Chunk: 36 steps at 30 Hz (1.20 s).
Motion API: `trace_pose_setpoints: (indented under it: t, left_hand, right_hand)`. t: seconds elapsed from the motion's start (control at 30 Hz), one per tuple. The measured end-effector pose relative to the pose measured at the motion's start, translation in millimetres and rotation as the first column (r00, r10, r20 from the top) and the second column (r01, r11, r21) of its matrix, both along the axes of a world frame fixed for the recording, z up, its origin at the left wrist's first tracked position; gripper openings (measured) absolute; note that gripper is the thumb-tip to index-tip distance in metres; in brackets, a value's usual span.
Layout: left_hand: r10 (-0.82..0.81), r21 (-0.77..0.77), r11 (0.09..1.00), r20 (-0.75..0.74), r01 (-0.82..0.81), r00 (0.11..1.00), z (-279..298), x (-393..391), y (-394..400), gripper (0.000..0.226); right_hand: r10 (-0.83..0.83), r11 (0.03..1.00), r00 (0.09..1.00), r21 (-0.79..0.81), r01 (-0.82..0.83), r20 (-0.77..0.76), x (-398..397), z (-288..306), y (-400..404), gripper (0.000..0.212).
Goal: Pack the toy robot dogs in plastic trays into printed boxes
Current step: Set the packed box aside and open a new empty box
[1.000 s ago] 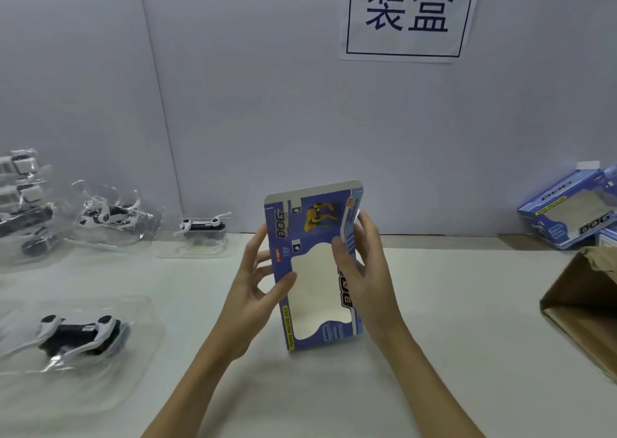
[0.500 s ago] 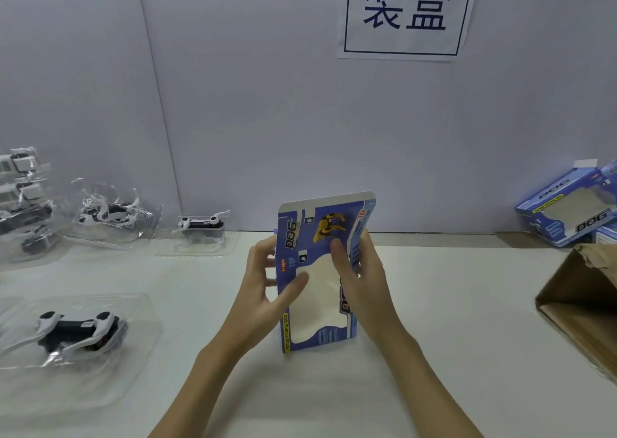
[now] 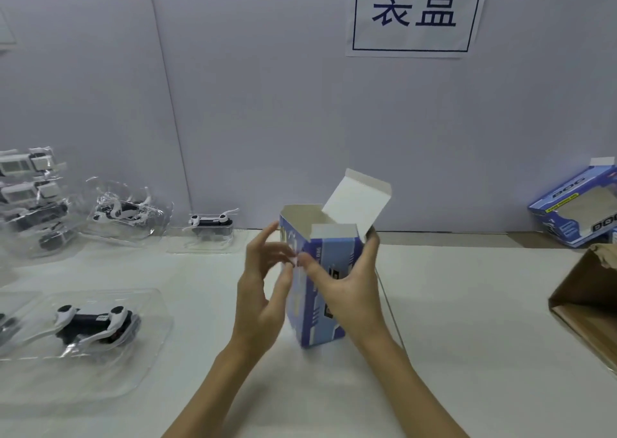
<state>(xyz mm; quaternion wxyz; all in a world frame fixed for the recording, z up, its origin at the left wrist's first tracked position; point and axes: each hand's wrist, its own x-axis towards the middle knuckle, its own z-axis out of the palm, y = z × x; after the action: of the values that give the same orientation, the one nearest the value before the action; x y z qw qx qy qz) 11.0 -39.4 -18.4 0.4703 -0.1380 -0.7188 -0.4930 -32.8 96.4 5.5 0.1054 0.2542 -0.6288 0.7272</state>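
A blue printed box (image 3: 329,254) stands upright on the white table, squared out, with its top flaps open and the white lid flap (image 3: 357,202) tilted up. My right hand (image 3: 347,287) grips the box's front and right side, thumb across the front. My left hand (image 3: 263,284) is at the box's left side with fingers spread and loosely bent, fingertips touching its edge. A black-and-white toy robot dog (image 3: 95,326) lies in a clear plastic tray (image 3: 140,364) at near left.
More toy dogs in clear trays (image 3: 213,225) (image 3: 123,212) line the back left by the wall, with a stack (image 3: 30,197) at the far left. A printed box (image 3: 577,209) lies at the back right. An open cardboard carton (image 3: 587,301) is at the right edge.
The flat box has been popped open into a standing box, and its top flaps have come up. My left hand has slid off the front to the box's left edge.
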Motion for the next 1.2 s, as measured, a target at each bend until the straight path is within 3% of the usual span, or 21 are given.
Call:
trace_pose_setpoints:
  t: [0.07,0.17,0.23,0.3,0.4,0.5,0.6,0.73,0.83,0.9,0.97,1.07,1.17,1.2]
  left_hand:
    - [-0.001,0.161,0.987,0.038,-0.005,0.999,6.4,0.6,-0.6,0.051]
    - [0.1,0.19,0.971,0.217,-0.142,0.971,12.2,1.4,-11.2,0.056]
    - [-0.145,0.29,0.956,0.324,0.048,0.935,16.6,5.7,-17.3,0.068]
    - [-0.439,0.442,0.854,0.327,0.275,0.837,18.6,7.5,-18.1,0.073]
    - [-0.542,0.503,0.787,0.288,0.357,0.789,21.0,8.8,-12.7,0.064]
    - [-0.525,0.56,0.756,0.208,0.34,0.825,22.5,9.5,-12.1,0.047]
    - [-0.471,0.569,0.758,0.14,0.319,0.871,26.8,12.1,-16.5,0.026]
    - [-0.477,0.537,0.767,0.114,0.35,0.871,31.0,14.1,-14.4,0.021]
    - [-0.471,0.556,0.765,0.137,0.326,0.871,30.0,14.2,-11.5,0.016]
    - [-0.432,0.545,0.786,0.145,0.292,0.89,28.3,13.6,-13.1,0.012]
    - [-0.402,0.543,0.793,0.126,0.276,0.907,28.4,13.1,-14.9,0.02]
    - [-0.357,0.52,0.808,0.057,0.277,0.932,32.3,14.5,-14.6,0.043]
    - [-0.3,0.466,0.852,0.059,0.24,0.952,34.7,16.2,-17.3,0.069]
    - [-0.281,0.432,0.874,0.074,0.223,0.957,34.5,16.9,-17.8,0.067]
  right_hand:
    - [0.013,1.0,1.0,-0.023,-0.013,0.003,-6.0,3.4,9.5,0.087]
    - [0.142,0.989,0.99,-0.033,-0.142,0.01,-12.7,6.1,24.2,0.077]
    - [0.222,0.973,0.975,-0.062,-0.221,0.015,-15.3,8.3,31.6,0.081]
    - [0.282,0.954,0.959,-0.097,-0.283,-0.016,-15.0,10.4,35.7,0.071]
    - [0.227,0.968,0.967,-0.085,-0.238,-0.119,-12.3,11.7,35.0,0.043]
    - [0.136,0.988,0.974,-0.047,-0.146,-0.181,-8.9,10.6,30.6,0.029]
    - [0.144,0.989,0.974,-0.007,-0.147,-0.177,-5.5,10.6,25.3,0.031]
    - [0.001,1.0,0.988,-0.03,-0.006,-0.154,-4.1,14.7,23.7,0.021]
    - [-0.017,0.999,0.996,-0.035,0.013,-0.092,-3.8,15.5,23.4,0.031]
    - [-0.027,0.999,0.99,-0.029,0.023,-0.141,-3.0,16.2,24.1,0.033]
    - [-0.043,0.999,0.974,-0.04,0.035,-0.221,-4.1,16.3,23.3,0.031]
    - [0.016,0.995,0.972,-0.094,-0.039,-0.234,-3.5,15.7,21.2,0.054]
    - [0.055,0.998,0.977,0.02,-0.052,-0.206,0.7,14.2,19.4,0.054]
    - [0.06,0.998,0.98,0.04,-0.053,-0.192,3.0,13.7,20.0,0.06]
